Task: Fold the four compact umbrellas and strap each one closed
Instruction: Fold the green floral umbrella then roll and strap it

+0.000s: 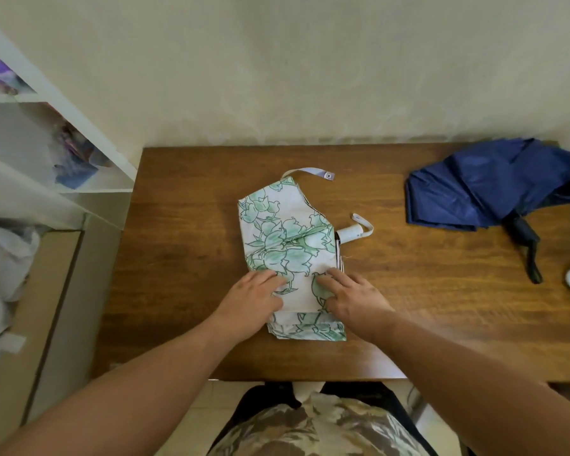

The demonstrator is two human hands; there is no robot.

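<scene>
Our left hand (251,301) lies palm-down, fingers straight, pressing the floral umbrella (288,245) flat at mid-bench (185,258). Our right hand (352,299) does likewise just beside it, fingers spread on the fabric. The umbrella's strap (313,172) lies unfastened. A blue umbrella (487,189) sits unfolded far right.

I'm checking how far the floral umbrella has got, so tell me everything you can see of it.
The floral umbrella lies flat mid-table, white fabric printed with green outlined flowers, its canopy pleated into flat layered panels, not yet rolled. Its white handle pokes out on the right with a pale wrist loop. The closing strap, tipped with a snap, lies loose at the far end, unfastened. The left hand and right hand press flat on the near part of the canopy.
</scene>
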